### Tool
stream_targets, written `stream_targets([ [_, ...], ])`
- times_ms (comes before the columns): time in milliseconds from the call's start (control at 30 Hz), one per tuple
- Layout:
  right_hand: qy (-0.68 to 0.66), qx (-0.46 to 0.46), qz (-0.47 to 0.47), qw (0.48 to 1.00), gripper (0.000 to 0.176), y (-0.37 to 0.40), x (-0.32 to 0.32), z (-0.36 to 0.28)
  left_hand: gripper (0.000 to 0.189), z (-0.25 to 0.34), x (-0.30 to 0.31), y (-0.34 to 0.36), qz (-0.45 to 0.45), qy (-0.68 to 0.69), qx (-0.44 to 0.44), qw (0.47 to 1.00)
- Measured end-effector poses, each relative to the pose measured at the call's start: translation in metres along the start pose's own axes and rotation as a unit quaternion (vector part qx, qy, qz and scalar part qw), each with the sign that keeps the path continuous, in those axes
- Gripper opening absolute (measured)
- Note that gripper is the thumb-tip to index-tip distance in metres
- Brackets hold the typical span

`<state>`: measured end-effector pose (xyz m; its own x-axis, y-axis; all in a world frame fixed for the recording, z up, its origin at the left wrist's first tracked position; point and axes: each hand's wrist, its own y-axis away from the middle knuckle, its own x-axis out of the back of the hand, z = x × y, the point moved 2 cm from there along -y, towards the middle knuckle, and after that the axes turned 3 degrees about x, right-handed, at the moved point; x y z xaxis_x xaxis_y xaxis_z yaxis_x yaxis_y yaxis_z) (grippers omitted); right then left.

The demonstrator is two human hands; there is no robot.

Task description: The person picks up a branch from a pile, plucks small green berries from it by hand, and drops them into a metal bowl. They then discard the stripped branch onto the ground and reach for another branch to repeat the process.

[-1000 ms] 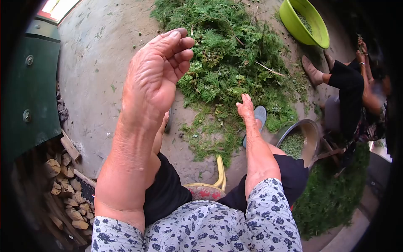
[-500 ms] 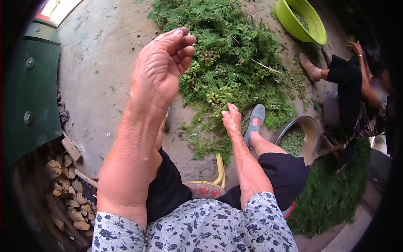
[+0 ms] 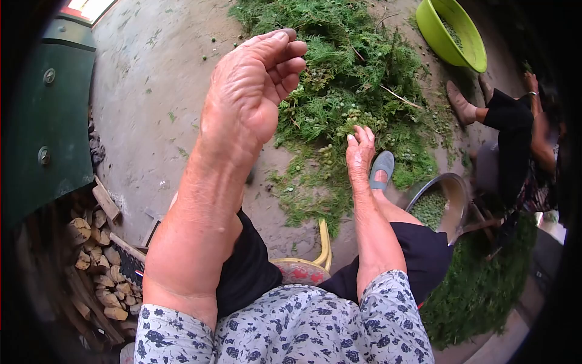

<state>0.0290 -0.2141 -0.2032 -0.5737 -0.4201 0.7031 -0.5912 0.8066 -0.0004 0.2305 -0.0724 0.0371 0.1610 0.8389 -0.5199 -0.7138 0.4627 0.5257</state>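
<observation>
My left hand (image 3: 257, 85) is raised in front of the pile of green conifer branches (image 3: 339, 67), its fingers curled in and the thumb against the index finger. Whatever is between those fingertips, if anything, is hidden. Low at the near edge of the pile, my right hand (image 3: 361, 148) has its fingers stretched out and a little apart. They are close to a sprig with pale green cones (image 3: 350, 118); contact cannot be made out. Beside my right foot stands a metal basin (image 3: 464, 194) with many small green cones (image 3: 429, 209) inside.
A lime-green tub (image 3: 470, 51) stands at the upper right. Another person (image 3: 515, 115) sits at the right. More cut greenery (image 3: 479, 285) lies behind the basin. Split firewood (image 3: 103, 267) is stacked at the lower left, below a dark green panel (image 3: 48, 121). A yellow-framed seat (image 3: 324, 242) is under me.
My right hand has moved forward over the pile and its fingers have straightened apart. The left hand keeps its curled shape. The whole view has shifted slightly.
</observation>
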Motion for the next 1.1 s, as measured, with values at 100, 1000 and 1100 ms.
stream_targets([
  [100, 0.001, 0.063, -0.098, 0.993, 0.025, -0.001, -0.026, -0.004, 0.012, 0.0, 0.002, 0.0, -0.011, 0.001, 0.007, 1.0],
  [1000, -0.454, -0.129, -0.179, 0.863, 0.037, -0.035, 0.074, -0.119, 0.022, -0.007, -0.008, 0.011, -0.03, -0.025, 0.033, 0.999],
  [1100, -0.506, -0.102, -0.163, 0.84, 0.037, -0.04, 0.105, -0.15, 0.023, -0.009, -0.012, 0.011, -0.034, -0.034, 0.028, 0.998],
])
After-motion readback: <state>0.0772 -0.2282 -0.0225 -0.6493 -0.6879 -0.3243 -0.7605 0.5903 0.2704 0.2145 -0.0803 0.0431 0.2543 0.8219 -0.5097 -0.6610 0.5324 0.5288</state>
